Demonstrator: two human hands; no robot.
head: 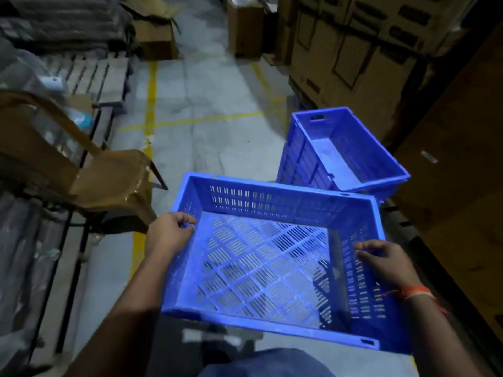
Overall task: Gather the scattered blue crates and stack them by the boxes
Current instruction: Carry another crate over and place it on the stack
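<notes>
Both arms reach forward and down, and each hand grips one side of a blue crate (pixel 268 257) carried off the floor. The left hand (pixel 168 232) curls its fingers over the left rim; the right hand (pixel 386 261) hooks its fingers over the right wall, an orange thread (pixel 415 291) on its wrist. The crate is hard plastic, rectangular, with slotted walls and a diamond-lattice base. Just beyond it a stack of blue crates (pixel 337 152) stands on the grey concrete floor (pixel 217 104) beside tall cardboard boxes (pixel 353 50). A brown plastic chair (pixel 81 170) stands to the left.
</notes>
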